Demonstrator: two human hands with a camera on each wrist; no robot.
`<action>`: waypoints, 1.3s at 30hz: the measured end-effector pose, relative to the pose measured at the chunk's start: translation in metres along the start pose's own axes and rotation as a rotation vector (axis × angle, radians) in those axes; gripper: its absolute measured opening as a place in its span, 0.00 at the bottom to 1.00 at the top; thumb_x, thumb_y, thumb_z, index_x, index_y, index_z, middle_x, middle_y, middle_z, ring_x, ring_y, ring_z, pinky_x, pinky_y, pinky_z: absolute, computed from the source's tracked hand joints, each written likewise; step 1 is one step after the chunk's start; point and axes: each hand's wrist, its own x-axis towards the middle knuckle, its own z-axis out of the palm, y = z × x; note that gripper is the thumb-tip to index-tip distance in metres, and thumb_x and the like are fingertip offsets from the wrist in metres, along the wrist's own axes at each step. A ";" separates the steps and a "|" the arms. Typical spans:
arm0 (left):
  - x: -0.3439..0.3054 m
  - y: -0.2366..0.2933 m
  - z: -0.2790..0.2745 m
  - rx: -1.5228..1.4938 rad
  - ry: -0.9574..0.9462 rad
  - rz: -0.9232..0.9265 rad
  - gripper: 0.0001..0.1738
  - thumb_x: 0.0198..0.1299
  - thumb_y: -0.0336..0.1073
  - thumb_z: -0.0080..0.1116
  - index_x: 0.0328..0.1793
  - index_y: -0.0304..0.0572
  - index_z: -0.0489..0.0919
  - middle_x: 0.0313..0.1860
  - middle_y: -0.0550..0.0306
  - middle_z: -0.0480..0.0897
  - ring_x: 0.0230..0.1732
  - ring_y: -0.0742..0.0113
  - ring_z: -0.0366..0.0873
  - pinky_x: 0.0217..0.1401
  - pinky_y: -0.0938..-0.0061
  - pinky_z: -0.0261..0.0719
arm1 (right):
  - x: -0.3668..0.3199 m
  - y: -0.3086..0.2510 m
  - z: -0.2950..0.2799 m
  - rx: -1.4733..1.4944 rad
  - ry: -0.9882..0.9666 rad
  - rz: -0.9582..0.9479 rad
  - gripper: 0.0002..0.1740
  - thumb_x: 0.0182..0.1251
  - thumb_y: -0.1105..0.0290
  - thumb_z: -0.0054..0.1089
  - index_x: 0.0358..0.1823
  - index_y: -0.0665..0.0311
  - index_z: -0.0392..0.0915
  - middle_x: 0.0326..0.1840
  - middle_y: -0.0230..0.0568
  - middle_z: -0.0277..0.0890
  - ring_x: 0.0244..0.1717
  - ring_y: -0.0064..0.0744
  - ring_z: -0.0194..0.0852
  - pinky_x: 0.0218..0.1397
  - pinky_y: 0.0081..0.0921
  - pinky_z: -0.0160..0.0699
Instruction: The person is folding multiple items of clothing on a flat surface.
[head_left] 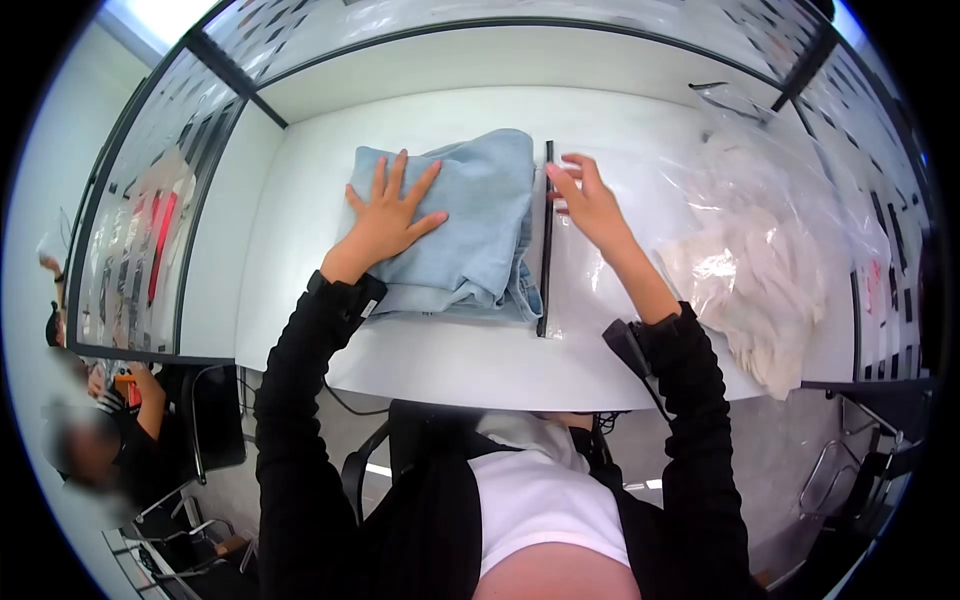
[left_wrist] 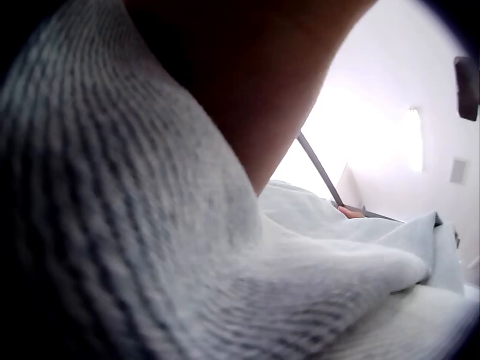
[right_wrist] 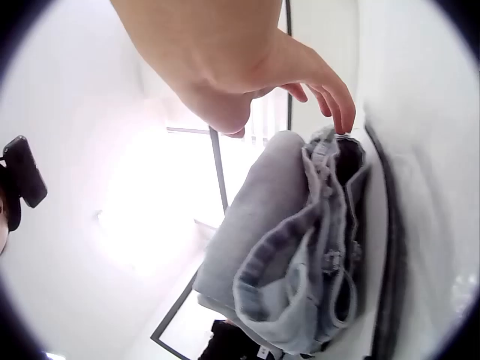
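**Bare left hand spread on a squarish stack of folded pale-blue denim**

A glossy grey floor lies below, with a dark chair at the left beside another person, partly blurred. The smooth white table dominates, walled at the back by a low white board under a black rail. Its flat top lets everything lie level.

Rumpled cream cloth under loose, shiny clear plastic takes up the right end, well apart from the denim and reaching the near edge; it looks simply set aside there.

A flat sheet of clear plastic lies between cloth and denim. The denim sits left of centre, its layered folds turned toward the right hand.

Along that side runs a slim, straight black strip, apparently the sheet's stiff border, which would keep it straight.

The left hand is flattened, fingers fanned over the denim's top, probably to steady the layers. The right hand's fingers are loosely bent over the strip, with nothing visibly gripped; whether the fingertips touch strip or denim, I cannot tell.
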 end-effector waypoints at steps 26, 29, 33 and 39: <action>-0.105 -0.039 -0.019 -0.646 0.000 -0.307 0.22 0.40 0.26 0.58 0.45 0.45 0.68 0.46 0.54 0.69 0.42 0.56 0.70 0.41 0.72 0.69 | 0.072 0.014 -0.003 -0.614 -0.208 -0.205 0.29 0.51 0.45 0.59 0.37 0.67 0.73 0.33 0.53 0.74 0.40 0.43 0.72 0.40 0.32 0.71; -0.119 -0.040 -0.017 -0.324 0.249 -0.084 0.22 0.44 0.30 0.61 0.48 0.47 0.69 0.53 0.48 0.66 0.52 0.49 0.66 0.50 0.65 0.67 | 0.031 0.007 -0.043 -0.936 -0.186 -0.232 0.45 0.45 0.39 0.61 0.53 0.70 0.62 0.53 0.67 0.59 0.55 0.59 0.60 0.48 0.50 0.67; -0.117 -0.003 -0.055 -0.289 0.288 0.017 0.20 0.47 0.32 0.61 0.48 0.47 0.72 0.59 0.45 0.63 0.59 0.46 0.61 0.57 0.60 0.63 | -0.063 -0.005 -0.071 -1.308 -0.492 0.128 0.74 0.25 0.31 0.66 0.70 0.61 0.33 0.68 0.74 0.25 0.66 0.79 0.29 0.54 0.75 0.45; -0.065 0.087 -0.087 -0.367 0.138 0.619 0.21 0.45 0.31 0.61 0.48 0.47 0.72 0.60 0.51 0.63 0.57 0.47 0.63 0.59 0.62 0.63 | -0.096 0.037 -0.090 -1.163 -0.182 -0.206 0.34 0.50 0.58 0.62 0.56 0.63 0.59 0.65 0.57 0.51 0.61 0.58 0.54 0.51 0.48 0.66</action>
